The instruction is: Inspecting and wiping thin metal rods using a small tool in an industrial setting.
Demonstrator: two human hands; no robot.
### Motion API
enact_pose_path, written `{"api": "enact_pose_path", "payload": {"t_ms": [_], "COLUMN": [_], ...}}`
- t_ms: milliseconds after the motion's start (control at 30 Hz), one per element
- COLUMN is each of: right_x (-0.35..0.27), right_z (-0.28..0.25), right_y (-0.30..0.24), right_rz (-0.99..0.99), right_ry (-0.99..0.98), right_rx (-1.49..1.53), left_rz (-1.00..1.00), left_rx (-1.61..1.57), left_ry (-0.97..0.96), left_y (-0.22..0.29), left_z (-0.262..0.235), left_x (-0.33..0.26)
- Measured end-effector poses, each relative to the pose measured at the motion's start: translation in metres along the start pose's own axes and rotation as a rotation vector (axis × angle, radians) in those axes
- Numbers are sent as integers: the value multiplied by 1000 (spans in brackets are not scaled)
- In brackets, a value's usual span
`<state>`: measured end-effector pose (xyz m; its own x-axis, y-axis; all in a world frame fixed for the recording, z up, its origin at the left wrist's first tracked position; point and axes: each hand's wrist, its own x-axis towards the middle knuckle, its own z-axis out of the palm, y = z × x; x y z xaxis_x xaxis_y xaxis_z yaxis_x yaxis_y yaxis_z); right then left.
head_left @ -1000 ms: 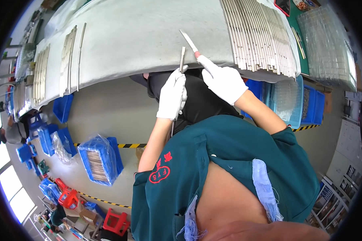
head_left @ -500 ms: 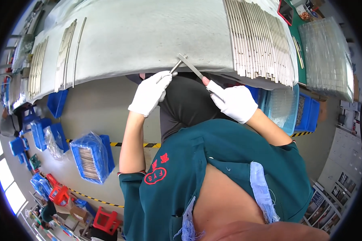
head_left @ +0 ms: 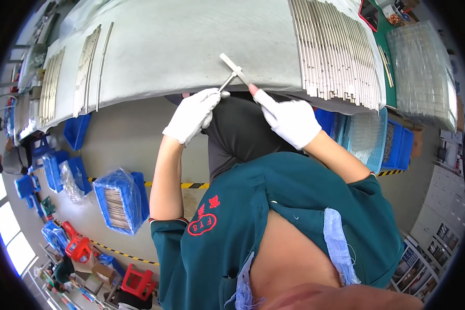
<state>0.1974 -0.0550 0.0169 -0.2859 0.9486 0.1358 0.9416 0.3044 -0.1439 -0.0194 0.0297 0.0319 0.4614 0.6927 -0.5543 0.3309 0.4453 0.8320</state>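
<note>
My left hand [head_left: 194, 114], in a white glove, is closed around a thin metal rod [head_left: 228, 81] whose end points up and away over the table's near edge. In my right hand [head_left: 289, 120], also gloved but with a bare fingertip showing, is a flat, file-like metal strip [head_left: 230, 61]. The strip lies across the rod's far end and touches it there, so the two cross. The rest of the rod is hidden by my left hand.
A grey-white cloth covers the table [head_left: 191, 41]. Many metal rods [head_left: 333, 51] lie side by side at right; smaller groups [head_left: 87, 70] and a single rod [head_left: 104, 67] lie at left. Blue bins [head_left: 120, 201] stand on the floor, and clear plastic trays [head_left: 421, 75] at far right.
The strip has slid up and left across the rod's end, so more of it sticks out beyond. My right hand moved left with it; my left hand has barely moved.
</note>
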Motion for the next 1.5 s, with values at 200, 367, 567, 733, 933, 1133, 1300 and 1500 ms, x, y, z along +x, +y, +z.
{"api": "enact_pose_path", "payload": {"t_ms": [200,367,567,733,933,1133,1300,1500], "right_x": [0,-14,-8,7,-8,9,-9,-3], "right_z": [7,1,-8,3,1,8,11,0], "right_y": [8,2,0,-7,-4,5,7,-1], "right_rz": [-118,14,22,33,3,-113,6,280], "right_ry": [81,39,-58,13,-36,155,21,-187], "right_rx": [-115,120,46,23,34,-96,82,317], "left_rz": [25,32,33,15,30,77,67,811], "left_rx": [-17,-32,-20,25,-17,-1,211,903], "left_ry": [62,65,39,52,34,61,154,540], "left_y": [1,-2,6,6,0,-2,-5,42], "left_z": [3,4,0,-1,0,4,5,9], "left_x": [-2,-2,-1,0,-2,0,0,-23]}}
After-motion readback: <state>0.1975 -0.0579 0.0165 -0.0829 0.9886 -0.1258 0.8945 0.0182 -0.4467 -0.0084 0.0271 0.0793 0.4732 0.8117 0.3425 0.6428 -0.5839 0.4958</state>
